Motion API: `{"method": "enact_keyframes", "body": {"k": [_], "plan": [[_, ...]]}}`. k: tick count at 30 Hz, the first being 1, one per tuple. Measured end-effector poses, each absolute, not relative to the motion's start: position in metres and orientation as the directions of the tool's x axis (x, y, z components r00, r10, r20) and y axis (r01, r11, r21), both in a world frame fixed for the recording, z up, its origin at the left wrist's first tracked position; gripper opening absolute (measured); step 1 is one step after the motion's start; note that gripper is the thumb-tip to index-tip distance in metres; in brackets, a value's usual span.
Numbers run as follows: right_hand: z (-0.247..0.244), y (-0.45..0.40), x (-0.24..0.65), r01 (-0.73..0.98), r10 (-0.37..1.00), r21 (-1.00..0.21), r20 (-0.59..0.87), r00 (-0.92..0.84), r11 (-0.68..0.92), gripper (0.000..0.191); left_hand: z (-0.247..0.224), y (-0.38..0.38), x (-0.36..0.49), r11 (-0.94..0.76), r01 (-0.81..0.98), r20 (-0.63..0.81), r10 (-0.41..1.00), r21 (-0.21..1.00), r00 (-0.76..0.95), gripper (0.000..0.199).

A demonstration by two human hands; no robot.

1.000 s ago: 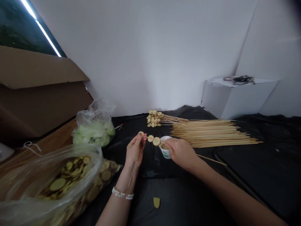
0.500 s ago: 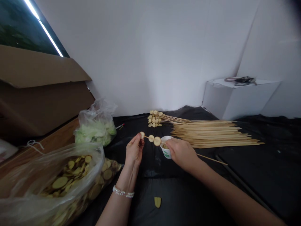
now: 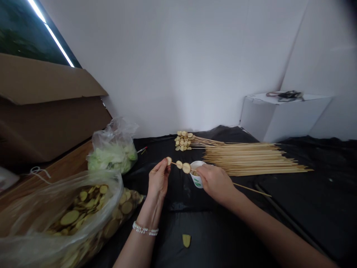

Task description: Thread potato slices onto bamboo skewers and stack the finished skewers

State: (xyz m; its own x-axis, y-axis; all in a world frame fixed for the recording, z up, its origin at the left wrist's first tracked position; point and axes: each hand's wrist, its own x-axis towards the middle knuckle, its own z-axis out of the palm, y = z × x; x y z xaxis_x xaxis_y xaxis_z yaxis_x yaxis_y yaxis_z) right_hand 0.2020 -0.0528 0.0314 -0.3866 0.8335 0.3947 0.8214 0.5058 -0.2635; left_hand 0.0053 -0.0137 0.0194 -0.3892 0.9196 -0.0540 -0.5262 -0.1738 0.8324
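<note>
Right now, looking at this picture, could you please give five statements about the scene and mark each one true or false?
1. The right hand holds a thin wooden skewer. True.
2. The left hand holds a green leaf. False: it holds a pale round slice.
3. Long pale wooden sticks lie right of the white cup with green print. True.
4. The white beaded bracelet is on the right wrist. False: the left.
5. One loose yellowish slice lies on the shiny black sheet. True.

No lettering can be read; the white cup (image 3: 194, 178) bears a green mark (image 3: 198, 183)
</note>
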Motion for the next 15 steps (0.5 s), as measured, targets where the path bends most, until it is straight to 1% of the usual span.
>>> {"method": "enact_keyframes", "body": {"k": [2,6,8,15], "plan": [[0.0315,-0.0533,0.2022,0.812,0.831,-0.278,0.399,-0.388,0.513,0.022,0.0196,-0.0137,0.0053,-0.172,-0.524,-0.054,0.920,0.834,-0.388,0.017],[0.0303,-0.0515,0.2035,0.773,0.846,-0.367,0.354,-0.398,0.518,0.023,0.0208,-0.0141,0.0057,-0.165,-0.524,-0.050,0.927,0.836,-0.372,0.016],[0.0300,-0.0508,0.2039,0.769,0.852,-0.382,0.344,-0.396,0.512,0.023,0.0214,-0.0145,0.0060,-0.167,-0.522,-0.048,0.927,0.837,-0.373,0.015],[0.0320,-0.0543,0.2031,0.798,0.821,-0.300,0.431,-0.375,0.522,0.020,0.0217,-0.0162,0.0071,-0.166,-0.524,-0.048,0.927,0.836,-0.371,0.017]]}}
